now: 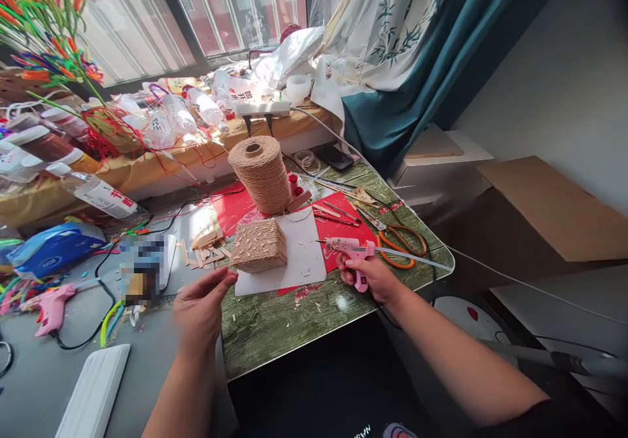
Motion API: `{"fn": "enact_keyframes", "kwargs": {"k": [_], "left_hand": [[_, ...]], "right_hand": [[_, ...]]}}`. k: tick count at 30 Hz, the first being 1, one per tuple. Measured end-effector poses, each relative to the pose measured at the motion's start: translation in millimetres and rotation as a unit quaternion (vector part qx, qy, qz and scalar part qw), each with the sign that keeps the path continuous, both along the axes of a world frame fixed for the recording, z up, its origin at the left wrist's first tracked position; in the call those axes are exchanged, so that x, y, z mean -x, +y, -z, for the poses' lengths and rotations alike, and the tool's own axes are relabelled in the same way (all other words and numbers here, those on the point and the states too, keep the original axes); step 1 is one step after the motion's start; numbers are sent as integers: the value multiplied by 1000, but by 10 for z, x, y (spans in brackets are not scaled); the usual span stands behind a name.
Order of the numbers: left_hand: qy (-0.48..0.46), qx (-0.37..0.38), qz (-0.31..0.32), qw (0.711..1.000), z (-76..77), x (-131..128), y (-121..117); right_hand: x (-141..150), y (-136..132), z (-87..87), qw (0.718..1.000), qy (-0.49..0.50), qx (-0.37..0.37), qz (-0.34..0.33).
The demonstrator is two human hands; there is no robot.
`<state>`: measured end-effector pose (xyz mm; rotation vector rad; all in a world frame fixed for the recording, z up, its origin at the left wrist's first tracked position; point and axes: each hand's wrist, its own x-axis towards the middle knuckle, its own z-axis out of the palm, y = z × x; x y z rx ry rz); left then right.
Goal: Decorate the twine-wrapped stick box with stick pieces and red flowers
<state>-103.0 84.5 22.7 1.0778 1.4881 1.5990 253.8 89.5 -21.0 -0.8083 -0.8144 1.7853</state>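
Observation:
My right hand (375, 278) grips a pink hot glue gun (364, 250), its nozzle pointing left and a long glue stick coming out of its back. My left hand (203, 301) is raised just left of a twine-covered box (258, 248), thumb and fingertips pinched together. Whatever is between those fingertips is too small to make out. Small pale wood chips dot the top of the box, which rests on a white board (304, 255). Behind it stands a big spool of twine (260, 173). A pile of thin wood pieces (206, 248) lies left of the box.
Orange-handled scissors (402, 245) and pencils (336, 216) lie on red paper (343, 202). At the back are a phone (335, 157) and a power strip (263, 109). On the left sit a second pink glue gun (52, 307), a blue tape dispenser (56, 248) and plastic bottles (101, 193).

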Motion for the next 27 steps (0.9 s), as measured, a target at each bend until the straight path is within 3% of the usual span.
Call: {"fn": "enact_keyframes", "kwargs": {"k": [3, 7, 12, 17, 22, 27], "left_hand": [[48, 1, 30, 998, 0, -16, -70], [214, -20, 107, 971, -45, -90, -131], [387, -30, 211, 897, -5, -188, -106], [479, -87, 344, 803, 18, -358, -142], [533, -136, 401, 733, 66, -518, -256], [576, -158, 401, 694, 174, -551, -311]], "right_hand": [[10, -1, -10, 1000, 2, 1, 7], [16, -6, -38, 1000, 5, 6, 6], [12, -12, -62, 1000, 3, 13, 7], [3, -11, -55, 1000, 11, 21, 6], [2, -11, -42, 1000, 16, 11, 5], [-4, -10, -22, 1000, 21, 12, 7]]}}
